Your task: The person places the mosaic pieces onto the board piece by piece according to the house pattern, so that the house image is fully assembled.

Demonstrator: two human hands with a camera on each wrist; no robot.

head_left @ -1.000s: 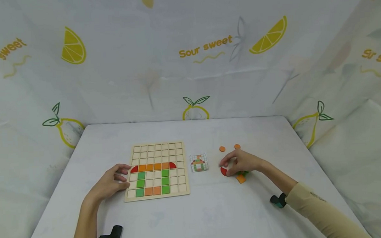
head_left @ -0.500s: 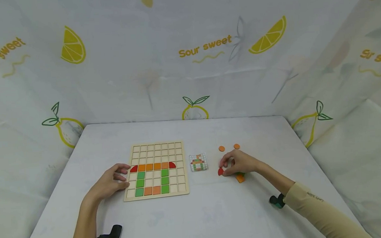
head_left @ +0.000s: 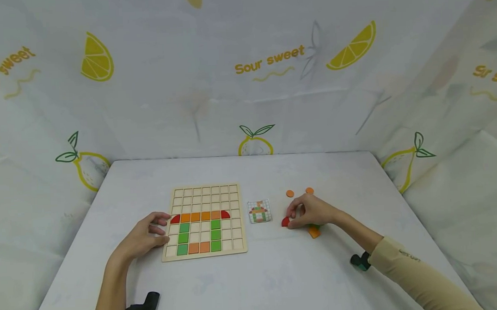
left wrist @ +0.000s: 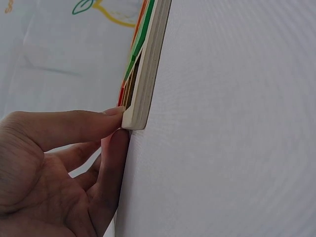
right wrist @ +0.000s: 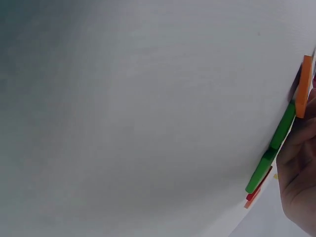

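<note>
In the head view my left hand (head_left: 143, 236) rests at the left edge of a wooden grid board (head_left: 244, 229), thumb and fingers spread along the rim and touching it. Up close, the left wrist view has the board's corner (left wrist: 137, 116) against the fingertips. Red, orange and green flat tiles fill several of its cells. My right hand (head_left: 313, 210) pinches a red rounded tile (head_left: 285, 222) between thumb and fingers, just over the table right of the board. An orange square tile (head_left: 314, 231) and green tiles (right wrist: 283, 126) lie under that hand, partly hidden.
A small pattern card (head_left: 259, 212) lies between the board and my right hand. Two orange round tiles (head_left: 290, 193) lie behind that hand. White cloth covers the table (head_left: 254, 289), and a lemon-print curtain (head_left: 212, 82) stands at its back.
My right hand has drawn the red tile slightly left and away from the orange square tile, turning it a little. The left hand and the board have stayed in place.
</note>
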